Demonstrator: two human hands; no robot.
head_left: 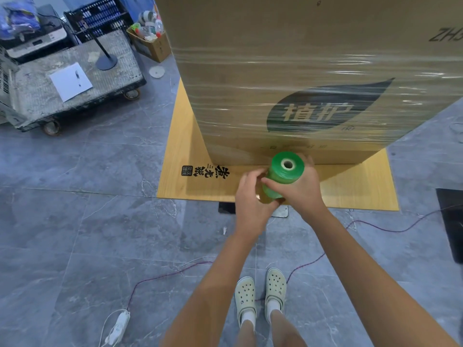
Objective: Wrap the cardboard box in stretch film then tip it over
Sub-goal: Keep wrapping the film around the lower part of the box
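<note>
- First, at the upper left of the frame, a wheeled platform cart (37, 96) stands on the grey tiled floor, with a white paper sheet (71, 81) lying on it.
- At the lower left, a white power strip (117, 326) lies on the floor.
- In the centre, a wooden board (180, 151) with black printed characters bears the box.
- Just below centre, the left hand (250, 196) curls its fingers round the lower end of the green stretch film roll (285, 171), which sits just in front of the box's bottom edge.
- The right hand (300, 191) wraps round the roll's side, thumb across it.
- The tall cardboard box (250, 58) stands upright at the upper right, its lower half banded with clear film.
</note>
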